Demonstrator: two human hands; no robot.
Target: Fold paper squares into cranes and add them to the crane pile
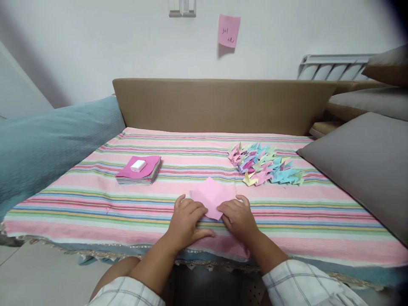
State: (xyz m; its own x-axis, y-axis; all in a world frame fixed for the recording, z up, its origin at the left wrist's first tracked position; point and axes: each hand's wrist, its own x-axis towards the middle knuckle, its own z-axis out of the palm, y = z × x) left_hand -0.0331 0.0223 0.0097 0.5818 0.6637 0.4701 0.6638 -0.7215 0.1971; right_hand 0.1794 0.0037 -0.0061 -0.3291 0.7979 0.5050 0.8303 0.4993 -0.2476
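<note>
A sheet of pink origami paper [210, 196], partly folded with a pointed top, lies on the striped cloth in front of me. My left hand [186, 219] rests at its lower left; the fingertips press on the paper while the thumb stretches out apart from them. At the lower right edge, my right hand [237, 216] pinches the paper, its thumb mostly tucked under the fingers. Beyond it to the right sit several folded paper cranes [264, 165] in many colours, grouped close together. A stack of coloured paper squares [138, 176] with a small white block [138, 165] on top stands at the left.
The striped cloth [79, 204] covers a sofa seat with a brown backrest [223, 104]. Grey cushions [366, 157] lean in at the right, and a blue-covered armrest [57, 140] bounds the left. A pink note [228, 30] is stuck on the wall.
</note>
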